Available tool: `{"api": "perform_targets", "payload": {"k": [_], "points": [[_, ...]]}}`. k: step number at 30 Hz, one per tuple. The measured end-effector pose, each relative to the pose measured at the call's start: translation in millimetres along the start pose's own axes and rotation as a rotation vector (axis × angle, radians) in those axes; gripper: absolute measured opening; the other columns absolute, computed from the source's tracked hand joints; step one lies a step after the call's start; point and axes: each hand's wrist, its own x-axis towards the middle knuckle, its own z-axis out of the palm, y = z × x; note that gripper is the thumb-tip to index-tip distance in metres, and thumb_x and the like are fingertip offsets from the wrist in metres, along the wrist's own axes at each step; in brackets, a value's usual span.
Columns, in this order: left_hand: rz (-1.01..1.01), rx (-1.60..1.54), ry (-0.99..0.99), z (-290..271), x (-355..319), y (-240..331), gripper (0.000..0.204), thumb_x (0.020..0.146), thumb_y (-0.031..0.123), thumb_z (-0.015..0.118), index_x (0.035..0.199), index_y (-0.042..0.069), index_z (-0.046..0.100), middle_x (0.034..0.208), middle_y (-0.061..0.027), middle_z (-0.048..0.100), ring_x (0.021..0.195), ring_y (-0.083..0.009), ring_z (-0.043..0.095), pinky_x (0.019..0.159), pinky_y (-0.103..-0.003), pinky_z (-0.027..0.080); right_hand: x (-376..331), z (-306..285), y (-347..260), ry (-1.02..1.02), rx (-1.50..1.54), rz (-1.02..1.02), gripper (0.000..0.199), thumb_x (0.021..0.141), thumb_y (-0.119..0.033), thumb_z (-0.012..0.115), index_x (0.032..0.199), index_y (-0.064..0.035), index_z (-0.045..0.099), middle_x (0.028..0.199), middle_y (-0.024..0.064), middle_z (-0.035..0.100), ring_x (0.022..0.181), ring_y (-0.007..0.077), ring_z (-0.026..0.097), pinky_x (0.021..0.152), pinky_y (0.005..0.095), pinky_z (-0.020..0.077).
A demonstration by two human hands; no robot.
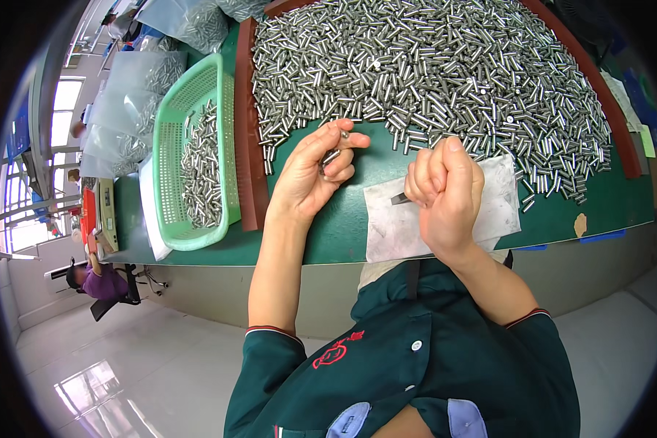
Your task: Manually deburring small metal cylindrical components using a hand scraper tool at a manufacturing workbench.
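While the left hand [315, 171] pinches two metal pins [336, 150], the right hand [445, 191], grip clenched, holds one dark tool [400, 198]; uncounted pin heap [431, 73], one green basket [169, 139] on the table [343, 226].

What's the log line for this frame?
left hand: pinching small metal pins | right hand: fist on thin dark tool | pin pile behind

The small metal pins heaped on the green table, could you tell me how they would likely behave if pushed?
The metal pins look round and smooth, so they would probably roll and scatter. Their polished shine suggests they may slip between the fingers. They appear rigid, unlikely to bend.
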Motion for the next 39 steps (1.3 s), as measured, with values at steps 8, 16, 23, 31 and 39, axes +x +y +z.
{"api": "perform_targets", "payload": {"k": [8, 16, 23, 31, 39], "points": [[0.031, 0.031, -0.043, 3.2, -3.0, 2.6, 0.013, 0.087, 0.015, 0.044, 0.092, 0.004, 0.050, 0.064, -0.0048, 0.048, 0.046, -0.0055, 0.030, 0.044, -0.018, 0.025, -0.6, 0.3, -1.9, -0.006, -0.006, -0.018, 0.037, 0.091, -0.018, 0.031, 0.055, -0.0077, 0.028, 0.049, -0.0013, 0.029, 0.043, 0.0053, 0.025, 0.039, 0.0208, 0.0209], [1.113, 1.334, 0.800, 37.5, -76.8, 58.1, 0.009, 0.088, 0.009, 0.041, 0.091, 0.003, 0.047, 0.060, 0.0028, 0.039, 0.051, -0.0030, 0.032, 0.043, -0.017, 0.024, -0.2, 2.1, -0.8, -0.004, -0.114, -0.050, 0.038, 0.090, -0.022, 0.028, 0.055, -0.0096, 0.027, 0.045, 0.0000, 0.027, 0.039, 0.0067, 0.018, 0.037, 0.0222, 0.0188], [1.023, 2.216, 0.934, 13.2, -71.4, 85.8, 0.023, 0.073, 0.011, 0.060, 0.094, 0.004, 0.057, 0.103, -0.0145, 0.052, 0.097, -0.0289, 0.047, 0.083, -0.037, 0.036, -0.8, -0.3, 0.9, -0.026, -0.130, -0.059, 0.037, 0.090, -0.021, 0.027, 0.055, -0.0091, 0.028, 0.045, 0.0005, 0.027, 0.038, 0.0068, 0.018, 0.037, 0.0221, 0.0193], [0.813, 1.959, 0.213, 22.2, 15.4, 8.6, 0.008, 0.065, 0.005, 0.063, 0.071, 0.005, 0.059, 0.070, -0.0073, 0.051, 0.071, -0.0253, 0.046, 0.065, -0.035, 0.035, 0.0, -1.3, -0.3, -0.011, -0.089, -0.063, 0.037, 0.090, -0.022, 0.028, 0.056, -0.0092, 0.028, 0.045, 0.0002, 0.027, 0.039, 0.0063, 0.018, 0.037, 0.0219, 0.0188], [0.894, 1.964, 0.237, 13.9, 20.0, -2.9, 0.010, 0.066, 0.002, 0.060, 0.074, 0.004, 0.054, 0.073, -0.0081, 0.049, 0.072, -0.0255, 0.046, 0.065, -0.034, 0.036, 0.5, 0.5, -0.6, 0.010, -0.095, -0.044, 0.038, 0.091, -0.023, 0.027, 0.055, -0.0094, 0.027, 0.045, -0.0001, 0.026, 0.039, 0.0065, 0.018, 0.037, 0.0221, 0.0182]]}}
